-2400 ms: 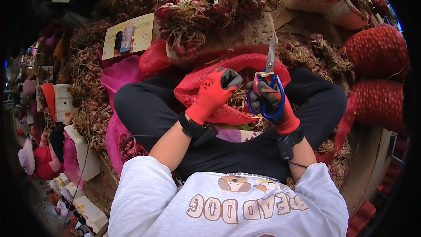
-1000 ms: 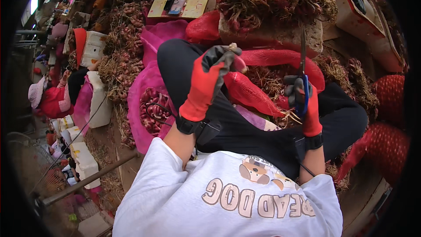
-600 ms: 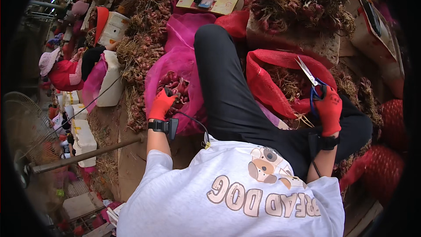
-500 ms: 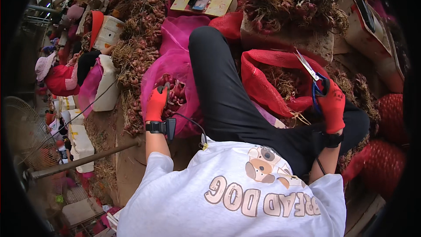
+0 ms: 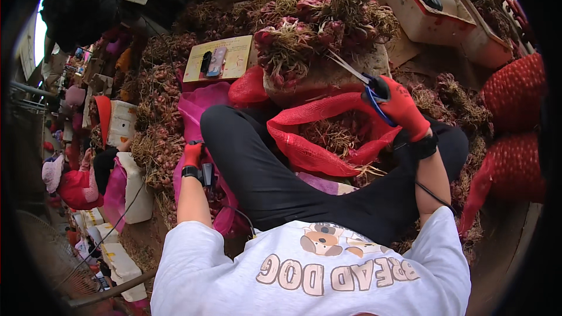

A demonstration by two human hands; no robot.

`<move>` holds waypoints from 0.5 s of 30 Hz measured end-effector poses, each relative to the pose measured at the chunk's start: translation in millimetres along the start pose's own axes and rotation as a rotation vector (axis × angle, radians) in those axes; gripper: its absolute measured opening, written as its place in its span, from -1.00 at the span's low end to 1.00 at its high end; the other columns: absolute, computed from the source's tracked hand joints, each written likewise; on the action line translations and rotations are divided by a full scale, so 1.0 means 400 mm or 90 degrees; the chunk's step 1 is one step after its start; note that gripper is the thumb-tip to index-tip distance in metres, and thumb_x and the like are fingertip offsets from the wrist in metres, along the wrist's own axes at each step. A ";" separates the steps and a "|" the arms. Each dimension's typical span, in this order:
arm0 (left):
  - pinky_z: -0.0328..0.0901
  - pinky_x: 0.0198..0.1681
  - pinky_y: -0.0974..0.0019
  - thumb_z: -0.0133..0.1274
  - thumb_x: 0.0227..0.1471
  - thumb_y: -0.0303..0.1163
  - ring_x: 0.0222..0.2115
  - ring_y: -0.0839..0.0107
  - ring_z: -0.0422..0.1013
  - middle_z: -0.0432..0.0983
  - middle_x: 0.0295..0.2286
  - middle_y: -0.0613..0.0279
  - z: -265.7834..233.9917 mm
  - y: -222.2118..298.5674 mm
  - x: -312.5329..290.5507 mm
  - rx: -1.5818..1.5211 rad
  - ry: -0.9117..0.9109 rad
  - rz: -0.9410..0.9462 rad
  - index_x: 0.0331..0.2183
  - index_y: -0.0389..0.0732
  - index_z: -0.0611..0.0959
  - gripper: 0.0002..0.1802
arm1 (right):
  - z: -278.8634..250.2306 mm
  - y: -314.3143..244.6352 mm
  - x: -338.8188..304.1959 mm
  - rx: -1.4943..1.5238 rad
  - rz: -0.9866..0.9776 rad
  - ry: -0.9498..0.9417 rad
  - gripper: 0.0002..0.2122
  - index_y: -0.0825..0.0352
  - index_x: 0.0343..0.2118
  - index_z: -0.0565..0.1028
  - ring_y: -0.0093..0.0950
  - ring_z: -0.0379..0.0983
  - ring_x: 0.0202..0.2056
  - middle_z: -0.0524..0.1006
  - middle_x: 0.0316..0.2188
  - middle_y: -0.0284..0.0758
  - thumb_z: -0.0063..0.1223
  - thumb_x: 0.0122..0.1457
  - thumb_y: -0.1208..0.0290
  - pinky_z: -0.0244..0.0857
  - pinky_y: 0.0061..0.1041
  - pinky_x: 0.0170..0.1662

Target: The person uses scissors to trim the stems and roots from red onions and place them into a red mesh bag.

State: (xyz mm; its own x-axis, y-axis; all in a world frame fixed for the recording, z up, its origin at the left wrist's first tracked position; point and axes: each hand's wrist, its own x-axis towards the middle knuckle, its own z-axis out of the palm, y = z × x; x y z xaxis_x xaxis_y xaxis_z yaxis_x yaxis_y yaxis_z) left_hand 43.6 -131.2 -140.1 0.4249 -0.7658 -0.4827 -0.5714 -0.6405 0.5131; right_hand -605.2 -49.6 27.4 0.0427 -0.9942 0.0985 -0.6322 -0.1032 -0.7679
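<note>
Right hand (image 5: 401, 107), red-and-black glove, clamped on the blue handles of scissors (image 5: 367, 82); blades narrowly parted, pointing up and left, toward bunched shallots (image 5: 319, 32) heaped on a pale block (image 5: 351, 76). Below and left of that hand, a red mesh bag (image 5: 307, 155), mouth wide, dry rooty trimmings (image 5: 328, 136) inside. Left hand (image 5: 193, 153), same glove type, low at a pink mesh bag (image 5: 202, 100) outside the left knee; fingertips obscured, cannot tell whether they grip anything. Beyond the bag, a yellow board (image 5: 239, 61) carries a pale phone (image 5: 217, 61). Loose shallots (image 5: 158, 111) piled left of the pink mesh. Filled red sacks (image 5: 515, 89) far right.
</note>
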 end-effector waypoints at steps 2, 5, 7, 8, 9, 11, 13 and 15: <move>0.34 -0.45 0.45 0.07 0.01 -0.38 -0.42 0.49 0.44 0.52 -0.28 0.24 -0.083 0.051 0.017 -0.195 0.064 0.127 -0.09 -0.21 0.43 -0.61 | 0.058 0.075 -0.006 0.201 0.033 -0.038 -0.69 0.35 -0.33 0.45 -0.57 0.40 -0.42 0.50 -0.46 -0.34 0.23 0.00 0.22 0.27 -0.48 -0.34; 0.31 -0.47 0.54 -0.01 0.07 -0.53 -0.50 0.61 0.39 0.50 -0.37 0.34 0.002 0.441 -0.219 -0.438 0.111 0.404 -0.15 -0.24 0.49 -0.74 | 0.075 0.104 -0.012 0.309 0.110 -0.096 -0.67 0.37 -0.33 0.44 -0.67 0.39 -0.42 0.51 -0.46 -0.41 0.22 0.03 0.18 0.27 -0.56 -0.37; 0.31 -0.47 0.54 0.00 0.07 -0.52 -0.52 0.62 0.37 0.49 -0.39 0.34 0.055 0.555 -0.297 -0.461 -0.037 0.489 -0.13 -0.25 0.48 -0.74 | 0.083 0.033 0.016 0.398 0.194 -0.136 -0.67 0.37 -0.34 0.44 -0.68 0.40 -0.41 0.51 -0.45 -0.41 0.20 0.04 0.17 0.27 -0.58 -0.37; 0.30 -0.47 0.55 0.01 0.07 -0.52 -0.52 0.62 0.37 0.48 -0.39 0.34 0.108 0.595 -0.315 -0.447 -0.184 0.520 -0.12 -0.26 0.48 -0.72 | 0.080 0.016 0.022 0.439 0.242 -0.150 -0.67 0.37 -0.35 0.44 -0.68 0.40 -0.41 0.52 -0.45 -0.41 0.20 0.05 0.16 0.27 -0.59 -0.37; 0.28 -0.50 0.56 0.02 0.06 -0.53 -0.52 0.64 0.36 0.48 -0.42 0.36 0.208 0.660 -0.385 -0.431 -0.207 0.426 -0.15 -0.26 0.48 -0.74 | 0.083 0.039 0.026 0.488 0.264 -0.161 -0.67 0.36 -0.34 0.44 -0.65 0.42 -0.40 0.52 -0.44 -0.40 0.19 0.05 0.16 0.29 -0.58 -0.34; 0.22 -0.58 0.56 0.12 0.00 -0.46 -0.56 0.63 0.35 0.47 -0.44 0.36 0.393 0.682 -0.402 -0.371 -0.244 0.381 -0.21 -0.26 0.48 -0.73 | 0.118 0.084 0.035 0.352 0.164 -0.118 -0.73 0.36 -0.32 0.44 -0.68 0.37 -0.38 0.50 -0.42 -0.44 0.15 0.09 0.23 0.27 -0.60 -0.30; 0.29 -0.26 0.25 0.25 -0.12 -0.31 -0.27 0.30 0.35 0.38 -0.19 0.13 0.578 0.646 -0.351 -0.239 0.105 0.601 -0.05 -0.24 0.39 -0.41 | 0.129 0.095 0.046 0.321 0.109 -0.095 -0.76 0.36 -0.31 0.44 -0.68 0.36 -0.37 0.49 -0.41 -0.46 0.13 0.11 0.28 0.27 -0.61 -0.26; 0.23 -0.08 0.19 0.25 -0.15 -0.30 -0.12 0.15 0.29 0.31 -0.09 0.01 0.672 0.683 -0.400 -0.313 0.225 0.491 0.02 -0.28 0.33 -0.29 | 0.114 0.105 0.024 0.390 0.117 -0.073 -0.76 0.37 -0.32 0.45 -0.67 0.38 -0.35 0.50 -0.41 -0.44 0.13 0.11 0.28 0.28 -0.61 -0.24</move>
State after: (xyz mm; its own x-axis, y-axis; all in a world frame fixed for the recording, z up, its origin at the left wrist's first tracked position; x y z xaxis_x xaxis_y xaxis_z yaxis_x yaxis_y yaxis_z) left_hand -369.1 -168.2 -113.5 0.2891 -0.9062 0.3084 -0.4585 0.1517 0.8756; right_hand -596.0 -65.0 -32.8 0.0792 -0.9907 -0.1103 -0.0826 0.1038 -0.9912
